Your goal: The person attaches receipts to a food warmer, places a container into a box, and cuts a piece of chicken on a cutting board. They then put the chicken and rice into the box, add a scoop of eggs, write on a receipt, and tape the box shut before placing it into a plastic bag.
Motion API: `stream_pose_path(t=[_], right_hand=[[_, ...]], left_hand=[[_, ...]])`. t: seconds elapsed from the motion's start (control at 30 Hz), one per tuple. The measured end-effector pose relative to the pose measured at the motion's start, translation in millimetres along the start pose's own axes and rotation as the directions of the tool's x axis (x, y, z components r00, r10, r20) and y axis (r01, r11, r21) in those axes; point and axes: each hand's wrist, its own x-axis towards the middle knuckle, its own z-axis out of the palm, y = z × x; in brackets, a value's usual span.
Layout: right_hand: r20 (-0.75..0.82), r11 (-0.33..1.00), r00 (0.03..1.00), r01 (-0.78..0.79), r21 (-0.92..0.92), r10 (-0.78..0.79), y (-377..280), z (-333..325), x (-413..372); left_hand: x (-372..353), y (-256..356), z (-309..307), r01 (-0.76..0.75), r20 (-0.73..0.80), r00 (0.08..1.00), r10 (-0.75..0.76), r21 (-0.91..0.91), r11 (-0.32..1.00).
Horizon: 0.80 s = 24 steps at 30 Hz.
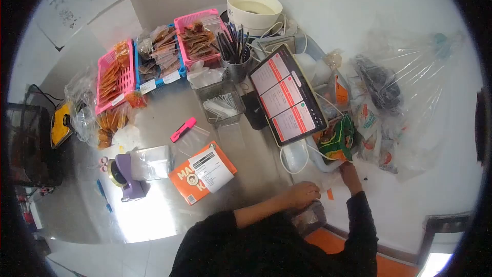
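My left hand (303, 195) is at the table's right edge with its fingers curled in. Whether anything is inside them does not show. Just below it is a clear plastic package (310, 218) with dark contents. My right hand (349, 175) reaches to the near corner of a translucent plastic bin (328, 166), close under a green and orange packet (338, 138). Its fingertips are hidden there, so I cannot see what they touch. A tablet (287, 95) showing order-like panels leans over the bin's left side.
An orange box (184, 181) with a printed slip (211, 170), a pink highlighter (183, 129) and a purple tape dispenser (132, 177) lie on the metal table. Behind are pink baskets (132, 69), a blue basket (174, 76) and a pen cup (237, 66). Plastic bags (376, 133) lie right.
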Motion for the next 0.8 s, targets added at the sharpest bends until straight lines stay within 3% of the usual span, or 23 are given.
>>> stream_pose_path(t=[0.1, 0.2, 0.3, 0.37, 0.4, 0.5, 0.57, 0.63, 0.7, 0.8], right_hand=[[0.134, 0.968, 0.984, 0.144, -0.207, -0.118, 14, 9, 10], [0.058, 0.954, 0.962, 0.271, -0.130, -0.265, 26, 19, 25], [-0.104, 0.997, 0.992, 0.070, 0.043, -0.065, 13, 20, 24], [0.029, 0.984, 0.999, -0.041, -0.172, 0.046, 41, 43, 25], [0.084, 0.955, 0.990, -0.085, -0.283, 0.113, 41, 44, 25], [0.144, 0.997, 0.989, -0.051, 0.063, 0.042, 14, 0, 15], [0.150, 0.999, 0.989, -0.004, 0.051, -0.004, 19, 8, 20], [0.056, 0.994, 0.996, 0.067, 0.083, -0.072, 25, 15, 22], [-0.154, 0.973, 0.975, 0.180, 0.146, -0.158, 24, 22, 29], [-0.254, 0.921, 0.967, 0.123, 0.370, -0.027, 27, 31, 26]], left_hand=[[-3, -7, 31, 0.028, 0.105, 0.994, -0.023, -0.046, 0.999], [-3, -13, 36, 0.039, 0.095, 0.995, -0.032, -0.070, 0.997], [5, -18, 43, 0.008, 0.039, 0.999, -0.008, -0.006, 1.000], [16, -26, 49, -0.025, 0.003, 1.000, 0.025, 0.046, 0.999], [21, -28, 57, 0.030, -0.020, 0.999, -0.029, 0.073, 0.997], [37, -32, 72, 0.172, -0.063, 0.984, -0.165, 0.118, 0.978], [46, -35, 73, 0.241, -0.051, 0.970, -0.237, 0.105, 0.965], [48, -39, 78, 0.267, -0.069, 0.963, -0.259, 0.147, 0.953], [49, -44, 81, 0.272, -0.120, 0.960, -0.254, 0.183, 0.945], [48, -45, 84, 0.303, -0.203, 0.942, -0.268, 0.162, 0.939]])
